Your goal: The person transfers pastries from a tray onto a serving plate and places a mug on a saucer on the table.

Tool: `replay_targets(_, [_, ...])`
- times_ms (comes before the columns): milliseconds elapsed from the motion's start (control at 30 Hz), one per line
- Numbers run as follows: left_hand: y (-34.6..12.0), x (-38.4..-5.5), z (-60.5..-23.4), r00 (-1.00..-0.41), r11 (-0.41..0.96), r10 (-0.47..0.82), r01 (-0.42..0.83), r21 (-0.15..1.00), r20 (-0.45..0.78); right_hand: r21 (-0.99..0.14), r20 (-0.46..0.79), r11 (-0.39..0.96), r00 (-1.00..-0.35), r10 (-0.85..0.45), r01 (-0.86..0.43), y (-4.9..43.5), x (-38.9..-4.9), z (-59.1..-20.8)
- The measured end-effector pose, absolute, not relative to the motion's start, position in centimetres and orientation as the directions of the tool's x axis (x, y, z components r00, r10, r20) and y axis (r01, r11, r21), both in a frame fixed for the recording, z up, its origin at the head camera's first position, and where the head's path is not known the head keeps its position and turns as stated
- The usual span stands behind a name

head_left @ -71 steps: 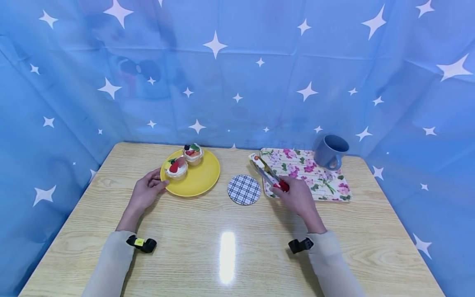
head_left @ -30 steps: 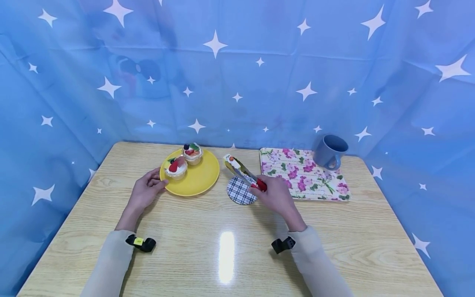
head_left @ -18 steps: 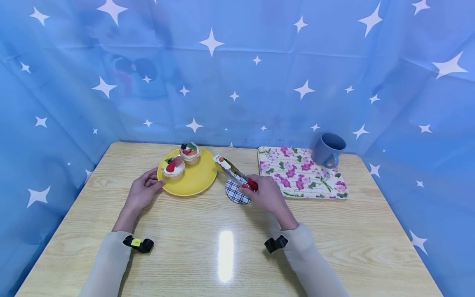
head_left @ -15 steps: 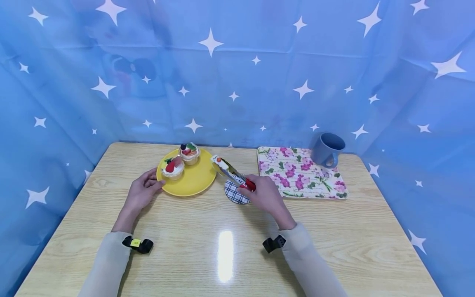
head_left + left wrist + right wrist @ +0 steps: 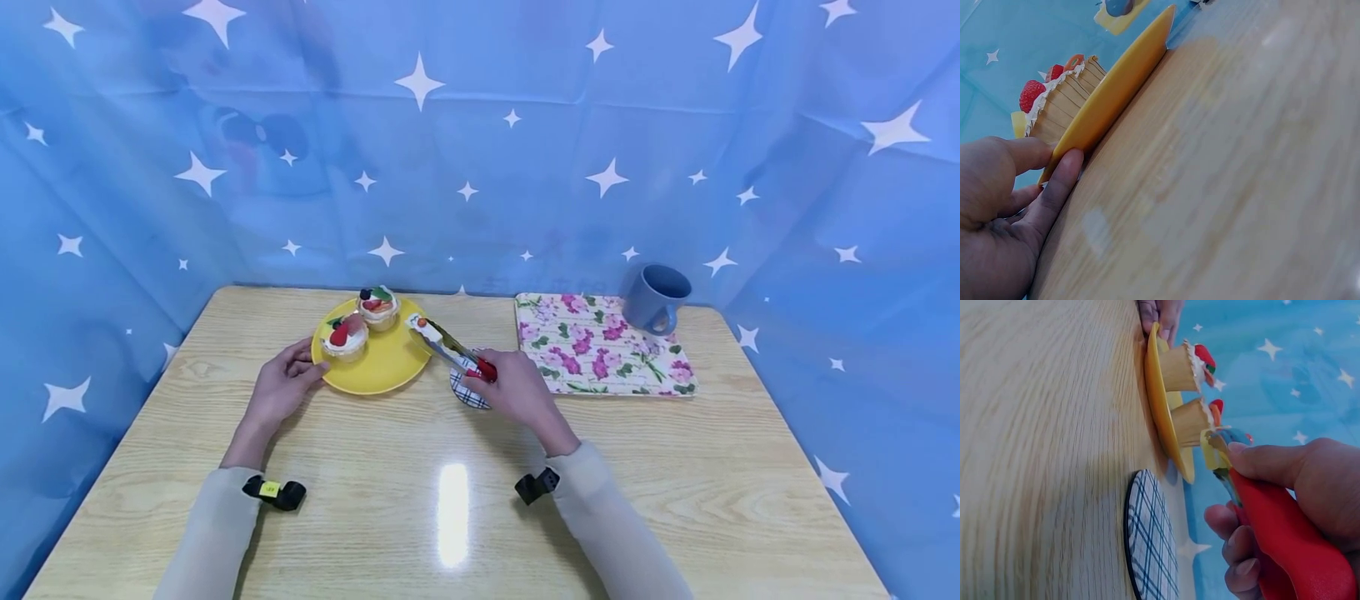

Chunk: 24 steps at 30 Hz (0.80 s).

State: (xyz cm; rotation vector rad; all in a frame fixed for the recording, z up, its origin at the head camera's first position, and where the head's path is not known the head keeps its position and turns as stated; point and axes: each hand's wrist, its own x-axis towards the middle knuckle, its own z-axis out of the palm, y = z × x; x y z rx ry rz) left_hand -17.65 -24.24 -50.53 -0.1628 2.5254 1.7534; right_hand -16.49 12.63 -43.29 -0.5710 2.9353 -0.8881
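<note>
My left hand point(image 5: 279, 387) pinches the left rim of a yellow plate point(image 5: 384, 368), thumb and fingers on either side of the edge in the left wrist view. Two fruit-topped cupcakes, one nearer point(image 5: 345, 342) and one farther back point(image 5: 377, 308), stand on the plate's left and back part. My right hand point(image 5: 513, 387) grips red-handled tongs point(image 5: 452, 348). Between the tong tips is a small white-topped cake piece point(image 5: 422, 326) with an orange fruit, overlapping the plate's right edge in the head view. In the right wrist view the red handles point(image 5: 1285, 531) fill my grasp.
A plaid round coaster point(image 5: 467, 394) lies under the tongs and right hand, partly hidden. To the right is a floral tray point(image 5: 600, 354), with a blue mug point(image 5: 651, 298) on its back right corner. A blue star-patterned curtain point(image 5: 480, 225) stands behind the wooden table point(image 5: 375, 500).
My right hand has carried the tongs and cake piece leftward from the floral tray, past the coaster, to the plate's right edge. My left hand keeps its hold on the plate.
</note>
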Motion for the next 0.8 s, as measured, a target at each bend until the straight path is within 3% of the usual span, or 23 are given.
replay_targets(800, [-24.4, -17.9, -50.7, -0.993, 0.336, -0.048, -0.121, 0.934, -0.111, -0.505, 0.032, 0.790, -0.922, -0.387, -0.349, 9.7, -17.2, -43.3])
